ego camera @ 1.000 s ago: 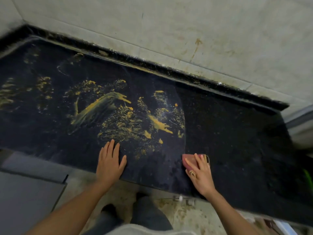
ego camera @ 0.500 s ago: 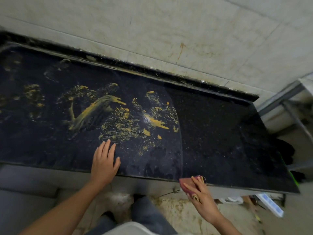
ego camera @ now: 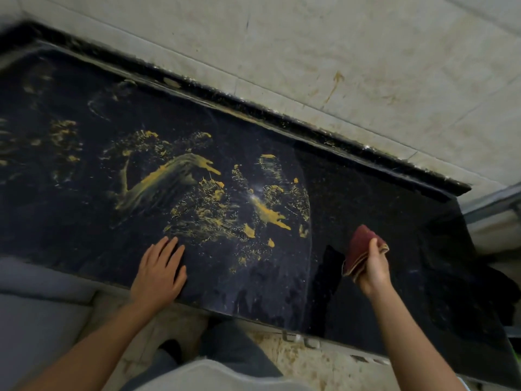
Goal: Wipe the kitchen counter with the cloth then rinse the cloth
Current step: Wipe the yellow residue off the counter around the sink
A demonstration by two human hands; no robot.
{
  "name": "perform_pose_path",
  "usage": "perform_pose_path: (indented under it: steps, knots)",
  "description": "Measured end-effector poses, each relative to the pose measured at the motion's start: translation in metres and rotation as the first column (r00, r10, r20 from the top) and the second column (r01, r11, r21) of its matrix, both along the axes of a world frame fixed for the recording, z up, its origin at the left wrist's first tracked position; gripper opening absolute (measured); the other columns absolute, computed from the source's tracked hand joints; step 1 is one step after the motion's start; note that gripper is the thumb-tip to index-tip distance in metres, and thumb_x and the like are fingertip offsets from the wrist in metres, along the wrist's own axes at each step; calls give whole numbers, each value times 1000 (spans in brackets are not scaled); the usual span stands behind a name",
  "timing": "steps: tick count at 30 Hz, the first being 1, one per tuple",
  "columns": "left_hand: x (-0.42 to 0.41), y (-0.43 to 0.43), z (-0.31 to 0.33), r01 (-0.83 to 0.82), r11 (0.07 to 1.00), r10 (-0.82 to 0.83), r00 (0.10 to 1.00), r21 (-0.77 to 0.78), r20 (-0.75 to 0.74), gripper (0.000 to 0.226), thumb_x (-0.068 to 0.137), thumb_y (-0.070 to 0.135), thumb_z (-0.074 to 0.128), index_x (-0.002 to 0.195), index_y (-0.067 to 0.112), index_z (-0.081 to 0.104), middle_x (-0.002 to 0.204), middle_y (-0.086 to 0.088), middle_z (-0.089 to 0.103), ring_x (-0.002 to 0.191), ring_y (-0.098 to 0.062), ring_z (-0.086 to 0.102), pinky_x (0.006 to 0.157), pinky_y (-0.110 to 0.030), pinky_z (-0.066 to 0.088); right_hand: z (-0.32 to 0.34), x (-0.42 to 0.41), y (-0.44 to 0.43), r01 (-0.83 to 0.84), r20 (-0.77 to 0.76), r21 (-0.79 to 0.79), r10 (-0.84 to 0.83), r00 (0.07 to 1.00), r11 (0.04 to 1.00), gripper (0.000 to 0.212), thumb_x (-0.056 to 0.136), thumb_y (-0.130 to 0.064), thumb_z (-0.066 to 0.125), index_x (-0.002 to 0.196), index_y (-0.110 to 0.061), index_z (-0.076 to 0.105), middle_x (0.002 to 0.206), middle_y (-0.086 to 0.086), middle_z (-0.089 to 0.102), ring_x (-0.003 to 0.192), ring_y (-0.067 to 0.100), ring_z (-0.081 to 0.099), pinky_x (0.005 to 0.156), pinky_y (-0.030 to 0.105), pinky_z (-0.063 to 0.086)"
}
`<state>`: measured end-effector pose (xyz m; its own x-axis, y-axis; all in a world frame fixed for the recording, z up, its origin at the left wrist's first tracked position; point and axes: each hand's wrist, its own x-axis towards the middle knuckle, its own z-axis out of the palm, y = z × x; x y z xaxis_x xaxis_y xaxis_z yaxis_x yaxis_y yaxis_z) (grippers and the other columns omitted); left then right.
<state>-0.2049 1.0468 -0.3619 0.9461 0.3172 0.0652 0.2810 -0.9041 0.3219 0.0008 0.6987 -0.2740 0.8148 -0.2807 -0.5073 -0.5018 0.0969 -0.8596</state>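
The left hand (ego camera: 158,273) lies palm down on the near edge of the dark worktop (ego camera: 380,198), its fingers straight and close together, the thumb set a little apart; it holds nothing and only rests on the stone. Its fingertips end just short of the yellow smears (ego camera: 169,179) that spread over the middle and left of the surface. The right hand (ego camera: 373,270) is curled round a folded dark red cloth (ego camera: 359,249), the thumb pressed on the upper face of the fold while the other fingers are hidden behind the fabric. The cloth stands up out of the hand, over the right part of the worktop, to the right of the smears and of a thin curved line where the surface turns from shiny to dull. It looks lifted clear of the stone, though the picture does not settle whether its lower corner touches. A dark shape lies on the worktop just left of the cloth. The far right end of the worktop sinks into shadow and is hard to read, and its left end is blurred. Behind runs a stained pale wall (ego camera: 338,66). Below the near edge, dark trousers (ego camera: 234,345) and a spattered floor (ego camera: 324,359) show, both forearms cut off by the frame.
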Motion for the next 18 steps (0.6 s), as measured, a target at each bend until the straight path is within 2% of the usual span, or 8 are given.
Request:
perform_pose_path:
  steps: [3,5,8,11,12,14,16,18]
  knots:
    - [0,-2,-4,-1,999,1,1000,40,10,68,98,40,16,106,-7,65,113,-24,62,115,-34,43,102,-41,26,-4,64,30,-48,69,-174,61,996,983,47,97,-37,41,138,-14,39,135,7,49,121,26,49,105,40,38]
    - [0,-1,-7,2,998,-3,1000,69,24,67,98,39,17,105,-7,66,114,-25,62,114,-34,44,105,-37,23,-8,108,53,-150,129,-339,203,971,929,45,98,-33,40,138,-13,41,132,9,51,121,23,48,103,30,36]
    - [1,-1,-8,9,993,-15,999,121,46,66,98,37,18,105,-8,65,115,-26,61,114,-35,43,110,-30,15,-23,171,88,-304,139,-498,420,897,813,41,98,-31,38,135,-15,45,127,9,54,116,22,50,99,29,36]
    - [2,-2,-7,19,988,-27,999,155,46,66,98,36,17,104,-9,65,114,-27,61,112,-36,42,108,-33,17,-40,222,126,-282,68,-625,411,909,728,40,99,-33,35,127,-11,52,127,15,57,116,31,53,98,31,38]
    - [2,-2,-8,20,987,-27,999,162,40,66,98,36,18,104,-10,65,114,-27,61,112,-36,42,108,-33,17,-42,234,141,-298,16,-685,423,906,665,41,99,-35,33,125,-9,53,127,18,56,117,34,51,101,33,36]
    - [1,-2,-8,18,984,-22,1000,176,19,62,97,35,18,108,-7,62,115,-27,61,113,-36,42,109,-33,16,-46,251,176,-374,-80,-794,528,846,480,44,99,-36,30,121,-8,55,125,24,55,118,37,49,104,37,30]
    - [2,-2,-8,16,982,-17,1000,188,5,53,97,35,18,115,-1,53,116,-26,60,114,-36,42,108,-34,17,-54,264,206,-429,-137,-860,683,717,277,43,98,-37,34,121,-10,58,127,24,54,122,37,45,107,38,26]
    - [2,-2,-8,13,982,-14,1000,190,3,47,96,35,18,116,2,46,117,-25,60,115,-36,42,108,-34,18,-61,275,223,-455,-183,-880,791,584,133,42,96,-38,40,124,-13,58,132,24,47,127,38,38,112,39,22]
